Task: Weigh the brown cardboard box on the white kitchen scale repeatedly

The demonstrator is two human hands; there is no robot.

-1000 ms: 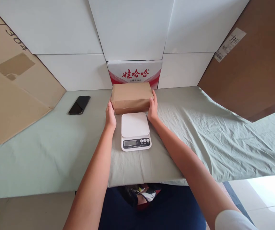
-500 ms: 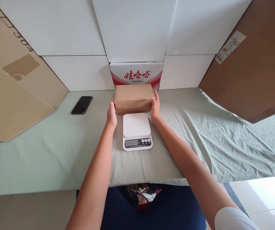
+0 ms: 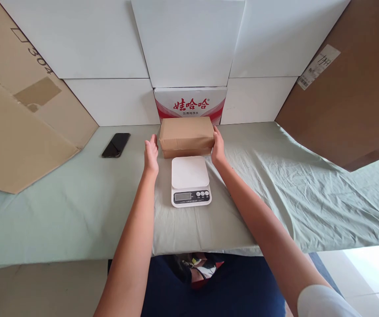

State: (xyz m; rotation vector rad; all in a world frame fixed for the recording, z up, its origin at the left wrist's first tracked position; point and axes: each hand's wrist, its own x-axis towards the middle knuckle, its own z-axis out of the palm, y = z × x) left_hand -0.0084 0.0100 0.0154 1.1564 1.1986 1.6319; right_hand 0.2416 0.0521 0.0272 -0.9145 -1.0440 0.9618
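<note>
While the right hand (image 3: pixel 218 149) touches the brown parcel (image 3: pixel 186 133), the left hand (image 3: pixel 151 155) hovers beside it.

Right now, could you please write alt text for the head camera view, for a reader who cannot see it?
A person's left hand and right hand flank a brown cardboard parcel lying just behind a white digital scale on a green cloth-covered table; the right hand touches it, the left looks just off it. A black phone lies to the left, with white boxes stacked behind.

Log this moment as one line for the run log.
left hand: open beside brown box | right hand: on box's right end | box: behind scale
</note>
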